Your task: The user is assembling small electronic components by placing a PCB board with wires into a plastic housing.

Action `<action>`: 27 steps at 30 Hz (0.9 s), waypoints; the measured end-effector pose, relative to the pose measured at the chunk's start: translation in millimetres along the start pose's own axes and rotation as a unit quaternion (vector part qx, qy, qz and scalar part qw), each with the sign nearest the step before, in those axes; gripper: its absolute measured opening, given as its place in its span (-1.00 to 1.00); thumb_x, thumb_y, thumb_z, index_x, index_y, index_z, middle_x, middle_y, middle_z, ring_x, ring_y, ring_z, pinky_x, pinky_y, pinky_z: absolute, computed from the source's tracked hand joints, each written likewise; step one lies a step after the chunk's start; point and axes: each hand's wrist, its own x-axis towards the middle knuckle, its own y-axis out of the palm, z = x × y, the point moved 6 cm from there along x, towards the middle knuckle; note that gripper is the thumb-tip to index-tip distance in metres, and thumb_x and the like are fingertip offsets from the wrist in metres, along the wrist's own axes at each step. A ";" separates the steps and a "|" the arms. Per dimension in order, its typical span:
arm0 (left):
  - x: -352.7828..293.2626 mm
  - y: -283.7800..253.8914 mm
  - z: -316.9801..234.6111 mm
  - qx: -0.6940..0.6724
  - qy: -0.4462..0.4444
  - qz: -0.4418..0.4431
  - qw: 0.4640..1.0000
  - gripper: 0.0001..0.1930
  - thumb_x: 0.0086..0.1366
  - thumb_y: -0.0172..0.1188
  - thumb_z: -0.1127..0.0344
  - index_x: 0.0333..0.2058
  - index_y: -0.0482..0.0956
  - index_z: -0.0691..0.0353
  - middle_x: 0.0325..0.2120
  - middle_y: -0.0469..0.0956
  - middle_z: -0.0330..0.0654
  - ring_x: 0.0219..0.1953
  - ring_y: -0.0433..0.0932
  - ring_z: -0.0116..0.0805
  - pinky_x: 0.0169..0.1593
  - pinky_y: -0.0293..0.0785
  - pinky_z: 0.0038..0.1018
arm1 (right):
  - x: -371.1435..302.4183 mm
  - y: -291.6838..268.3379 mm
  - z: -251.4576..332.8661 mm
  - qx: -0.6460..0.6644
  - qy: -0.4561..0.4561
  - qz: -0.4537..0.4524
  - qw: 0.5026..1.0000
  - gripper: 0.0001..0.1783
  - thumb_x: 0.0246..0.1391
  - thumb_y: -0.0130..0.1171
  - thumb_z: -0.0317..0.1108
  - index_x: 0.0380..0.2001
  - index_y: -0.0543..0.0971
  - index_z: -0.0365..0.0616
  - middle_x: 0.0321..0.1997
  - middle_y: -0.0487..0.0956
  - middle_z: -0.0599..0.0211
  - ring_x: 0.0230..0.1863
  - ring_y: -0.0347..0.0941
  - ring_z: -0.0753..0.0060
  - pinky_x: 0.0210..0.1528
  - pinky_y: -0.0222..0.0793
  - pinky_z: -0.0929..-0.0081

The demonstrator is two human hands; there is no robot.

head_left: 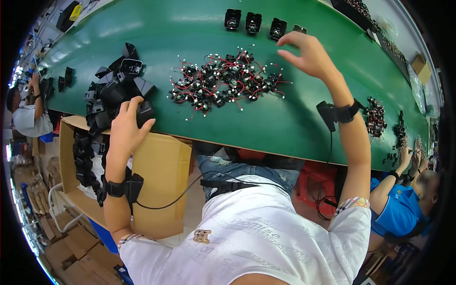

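Note:
My left hand (126, 127) is over the near edge of a heap of black plastic housings (114, 90), its thumb and fingers around one boxy black housing (145, 112). My right hand (306, 56) hovers above the far part of the green table, thumb and forefinger apart and nothing between them. Just beyond it stands the last of a row of open black housings (253, 23), partly covered by the hand. Between my hands lies a tangled pile of small black parts with red and black wires and white connectors (225, 80).
An open cardboard box (164, 183) with more black parts stands by the near table edge (266, 151). Black bands with cables are on both my wrists. Another wired pile (375, 118) lies to the right, near a co-worker in blue (399, 204). Another person (31, 114) sits far left.

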 end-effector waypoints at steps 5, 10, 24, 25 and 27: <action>11.9 23.6 -14.7 0.066 0.080 -0.057 0.993 -0.44 -0.03 0.29 0.37 0.01 0.35 0.05 0.05 0.26 0.13 -0.24 0.50 0.17 -0.16 0.47 -0.16 | 9.3 26.2 11.2 0.008 0.072 0.065 0.995 -0.74 -0.11 0.22 -0.32 -0.31 0.52 -0.18 -0.31 0.58 0.25 -0.25 0.50 0.22 -0.19 0.40 0.35; 19.9 28.4 -32.6 0.050 0.080 -0.035 0.995 -0.51 0.02 0.24 0.41 -0.01 0.39 0.05 -0.04 0.32 0.09 -0.21 0.48 0.14 -0.15 0.46 -0.17 | 18.1 55.9 4.8 -0.007 0.108 0.086 0.990 -0.68 -0.16 0.27 -0.28 -0.29 0.52 -0.17 -0.33 0.59 0.27 -0.26 0.50 0.18 -0.22 0.40 0.32; 28.7 -2.5 -54.2 0.079 0.124 -0.129 0.981 -0.52 0.07 0.24 0.33 0.01 0.39 -0.02 -0.17 0.37 -0.10 -0.29 0.51 -0.06 -0.25 0.48 -0.27 | 8.7 34.7 -10.3 0.185 0.164 -0.023 0.969 -0.73 -0.11 0.22 -0.25 -0.37 0.54 -0.22 -0.50 0.55 0.37 -0.43 0.45 0.58 -0.31 0.38 0.54; 30.0 -3.9 -55.2 0.089 0.125 -0.135 0.979 -0.52 0.07 0.24 0.32 0.01 0.39 -0.03 -0.17 0.38 -0.11 -0.29 0.51 -0.07 -0.25 0.48 -0.28 | 6.3 33.7 -11.8 0.183 0.165 -0.023 0.969 -0.73 -0.11 0.22 -0.25 -0.37 0.54 -0.22 -0.50 0.55 0.37 -0.43 0.45 0.58 -0.31 0.38 0.54; 33.2 -9.7 -63.7 0.073 0.134 -0.158 0.975 -0.53 0.08 0.23 0.31 0.01 0.40 -0.03 -0.17 0.38 -0.12 -0.28 0.51 -0.06 -0.25 0.48 -0.29 | 1.5 34.5 -13.9 0.198 0.175 -0.018 0.964 -0.73 -0.05 0.18 -0.23 -0.38 0.53 -0.23 -0.51 0.54 0.38 -0.49 0.44 0.59 -0.39 0.37 0.56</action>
